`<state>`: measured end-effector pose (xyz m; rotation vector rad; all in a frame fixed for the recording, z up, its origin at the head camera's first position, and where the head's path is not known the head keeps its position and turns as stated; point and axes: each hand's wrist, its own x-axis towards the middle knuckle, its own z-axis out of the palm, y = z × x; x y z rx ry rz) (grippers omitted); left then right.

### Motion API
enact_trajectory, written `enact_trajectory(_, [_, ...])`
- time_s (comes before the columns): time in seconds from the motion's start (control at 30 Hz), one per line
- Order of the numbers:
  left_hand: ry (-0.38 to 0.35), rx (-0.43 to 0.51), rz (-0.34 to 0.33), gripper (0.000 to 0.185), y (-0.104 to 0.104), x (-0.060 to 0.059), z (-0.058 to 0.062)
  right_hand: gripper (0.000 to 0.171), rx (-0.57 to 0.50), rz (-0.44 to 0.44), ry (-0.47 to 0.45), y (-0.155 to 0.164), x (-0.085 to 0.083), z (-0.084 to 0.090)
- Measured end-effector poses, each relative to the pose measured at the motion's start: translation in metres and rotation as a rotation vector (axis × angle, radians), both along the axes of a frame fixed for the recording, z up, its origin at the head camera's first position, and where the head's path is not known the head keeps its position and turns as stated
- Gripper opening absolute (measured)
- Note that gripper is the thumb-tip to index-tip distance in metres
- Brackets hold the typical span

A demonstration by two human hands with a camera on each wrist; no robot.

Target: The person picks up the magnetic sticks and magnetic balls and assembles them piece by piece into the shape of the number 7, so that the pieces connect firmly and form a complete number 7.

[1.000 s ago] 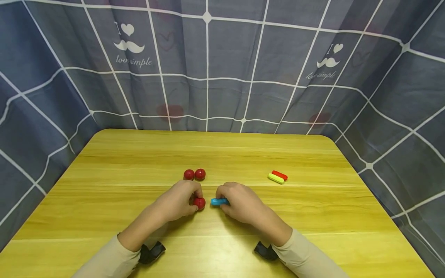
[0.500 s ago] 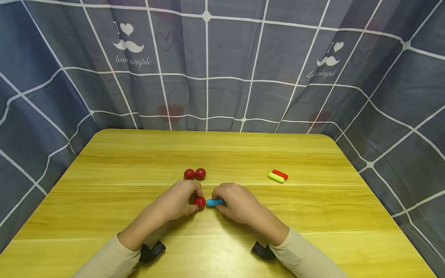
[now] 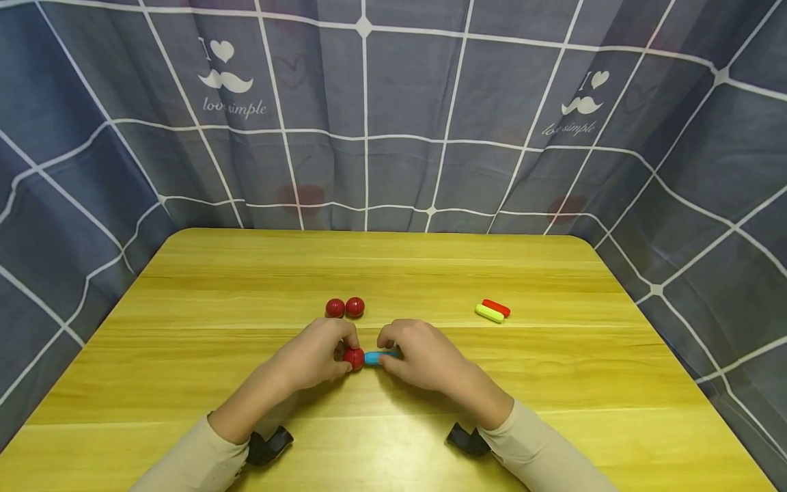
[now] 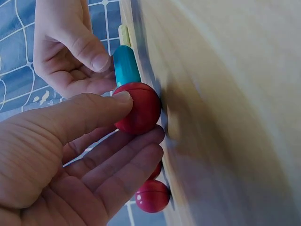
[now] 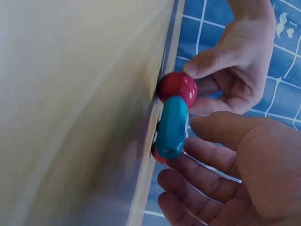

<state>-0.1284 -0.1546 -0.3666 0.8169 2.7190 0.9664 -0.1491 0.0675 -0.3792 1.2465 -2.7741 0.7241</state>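
While a second ago there was a clear gap between them, the blue stick (image 3: 376,357) pinched in the right hand (image 3: 418,359) has now slid left until its end touches the red ball (image 3: 353,359), which the left hand (image 3: 316,355) pins on the table (image 3: 553,383) between thumb and fingers. So the two pieces look joined or about to be, near the front middle. Two more red balls (image 3: 345,307) and the red and yellow sticks (image 3: 492,311) haven't budged.
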Motion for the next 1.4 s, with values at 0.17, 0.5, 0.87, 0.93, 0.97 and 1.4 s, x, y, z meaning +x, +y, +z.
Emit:
enact_trajectory(0.17, [0.002,0.032,-0.019,0.021,-0.006,0.0,-0.003,0.012,-0.025,-0.033,0.0,-0.002,-0.008,0.0])
enact_trajectory(0.5, [-0.05,0.08,-0.025,0.02,-0.011,0.001,-0.005,0.015,-0.032,-0.08,-0.011,-0.012,-0.038,0.004])
enact_trajectory(0.87, [-0.033,0.067,-0.022,0.018,-0.006,-0.001,-0.003,0.038,0.018,-0.026,0.009,-0.031,-0.063,-0.001])
enact_trajectory(0.93, [-0.033,0.066,-0.02,0.018,-0.005,-0.002,-0.003,0.04,0.029,-0.018,0.0,-0.035,-0.066,-0.001])
enact_trajectory(0.97, [-0.034,0.067,-0.019,0.018,-0.005,-0.001,-0.002,0.041,0.033,-0.016,-0.006,-0.037,-0.067,-0.001])
enact_trajectory(1.4, [-0.027,0.047,-0.01,0.018,-0.005,-0.002,-0.002,0.023,-0.014,0.01,-0.039,-0.045,-0.07,-0.007])
